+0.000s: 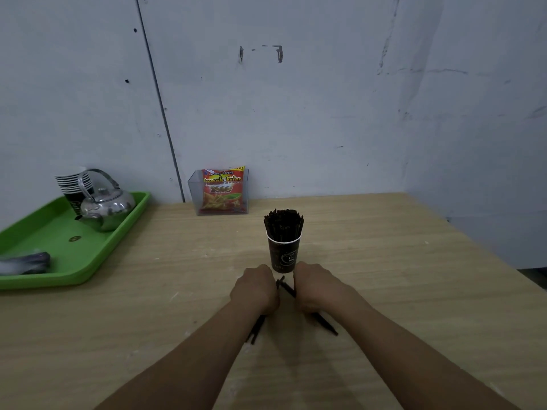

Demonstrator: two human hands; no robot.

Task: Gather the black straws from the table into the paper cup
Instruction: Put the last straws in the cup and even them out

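Observation:
A dark paper cup [283,255] stands upright on the wooden table [384,261], packed with a bundle of black straws [283,223] that stick up above its rim. Just in front of it, my left hand [256,288] is closed on a few black straws whose ends poke out below the wrist [257,329]. My right hand [315,287] is closed on other black straws that stick out toward the lower right [325,324]. Short straw ends [285,287] show between the two hands.
A green tray [97,253] at the left holds a steel kettle [106,205], a stack of paper cups [71,184] and a wrapped bundle [25,261]. A clear box with a snack bag [222,190] stands against the wall. The table's right edge runs diagonally.

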